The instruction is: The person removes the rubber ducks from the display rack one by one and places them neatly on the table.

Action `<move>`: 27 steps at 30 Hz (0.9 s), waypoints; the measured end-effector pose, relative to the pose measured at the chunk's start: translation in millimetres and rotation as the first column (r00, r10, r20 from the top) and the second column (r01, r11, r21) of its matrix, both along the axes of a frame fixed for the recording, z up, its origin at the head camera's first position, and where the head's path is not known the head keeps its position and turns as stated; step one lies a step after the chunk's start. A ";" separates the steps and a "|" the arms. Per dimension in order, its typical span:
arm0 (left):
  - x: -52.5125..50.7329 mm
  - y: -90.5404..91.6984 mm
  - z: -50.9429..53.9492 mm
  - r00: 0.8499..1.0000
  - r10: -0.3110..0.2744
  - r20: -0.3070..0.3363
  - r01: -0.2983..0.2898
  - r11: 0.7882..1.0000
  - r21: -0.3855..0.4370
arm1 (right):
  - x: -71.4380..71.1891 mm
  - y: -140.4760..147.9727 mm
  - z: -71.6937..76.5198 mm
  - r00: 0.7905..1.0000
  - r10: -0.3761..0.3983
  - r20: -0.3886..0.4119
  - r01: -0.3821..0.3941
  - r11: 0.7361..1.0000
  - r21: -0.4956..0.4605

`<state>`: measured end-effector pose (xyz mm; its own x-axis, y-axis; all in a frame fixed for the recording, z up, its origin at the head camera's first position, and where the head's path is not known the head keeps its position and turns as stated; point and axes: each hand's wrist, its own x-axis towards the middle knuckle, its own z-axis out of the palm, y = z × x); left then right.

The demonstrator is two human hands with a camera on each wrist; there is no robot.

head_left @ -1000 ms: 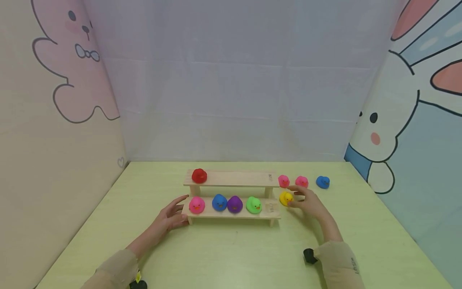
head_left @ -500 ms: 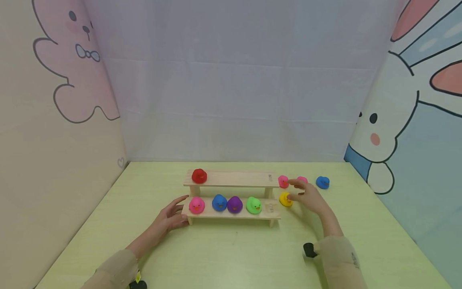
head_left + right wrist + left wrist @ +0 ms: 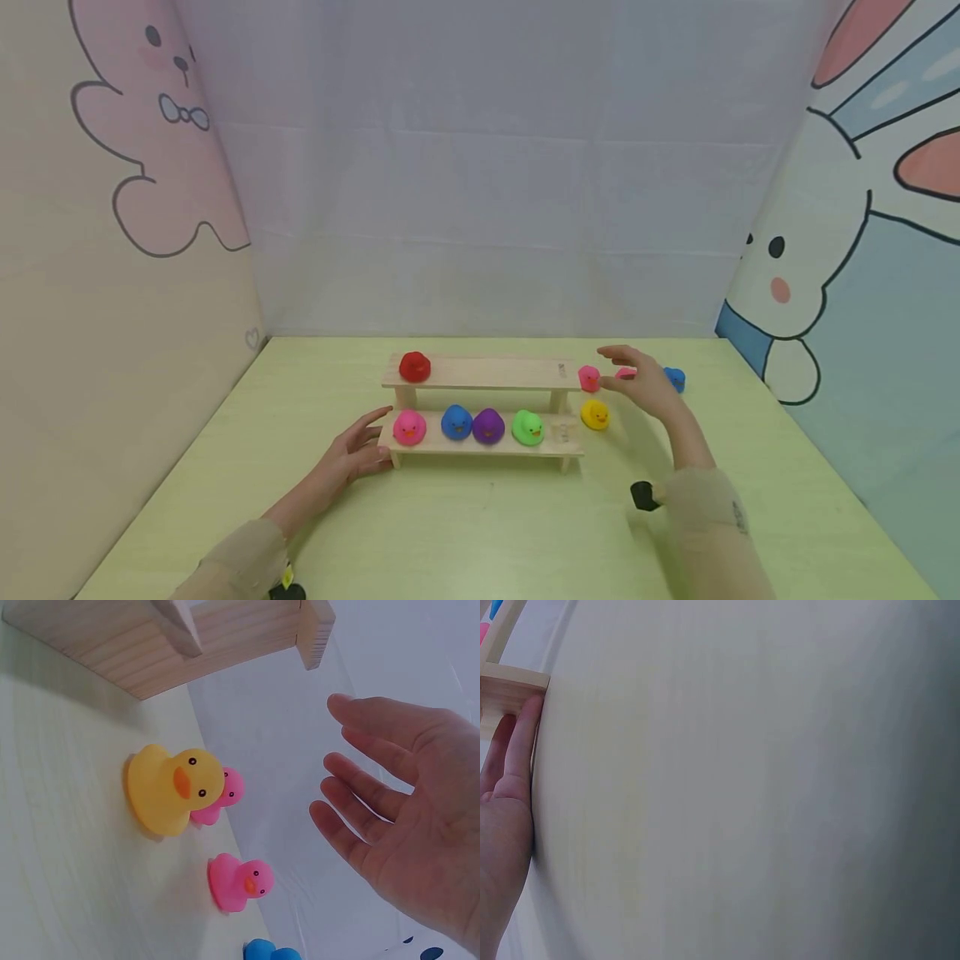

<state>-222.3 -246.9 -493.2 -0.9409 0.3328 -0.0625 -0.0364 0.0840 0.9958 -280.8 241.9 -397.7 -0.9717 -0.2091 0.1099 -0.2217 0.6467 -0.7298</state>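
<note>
A two-tier wooden shelf [image 3: 480, 450] stands mid-table. A red rubber duck [image 3: 414, 367] sits on its upper tier. The lower tier carries a pink duck [image 3: 409, 427], a blue duck [image 3: 457, 422], a purple duck [image 3: 488, 426] and a green duck [image 3: 528, 427]. My left hand [image 3: 348, 450] touches the shelf's left end with extended fingers; the left wrist view shows fingertips [image 3: 529, 712] against the wood. My right hand [image 3: 641, 383] hovers, holding nothing, above the table right of the shelf. Below it is a yellow duck [image 3: 172, 791], upright on the table.
Behind the yellow duck sit two pink ducks, one [image 3: 589, 378] close to the shelf's right end and another [image 3: 240, 883] partly hidden by my right hand in the head view. Farther right is a blue duck [image 3: 675, 379]. Printed cloth walls [image 3: 480, 208] enclose the table.
My right hand has left the yellow duck, which stays on the table, and has risen toward the back near the pink ducks. The left hand keeps its place at the shelf.
</note>
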 end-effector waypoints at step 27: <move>0.8 0.9 -0.4 1.000 -0.001 -0.005 0.000 1.000 -0.010 | -28.7 -76.3 46.4 0.967 0.184 -0.175 -0.228 0.934 -0.274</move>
<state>-221.5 -246.1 -493.6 -0.9411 0.3327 -0.0612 -0.0314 0.0942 0.9951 -309.5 165.7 -351.2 -0.8797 -0.3411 0.3314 -0.4444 0.3412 -0.8283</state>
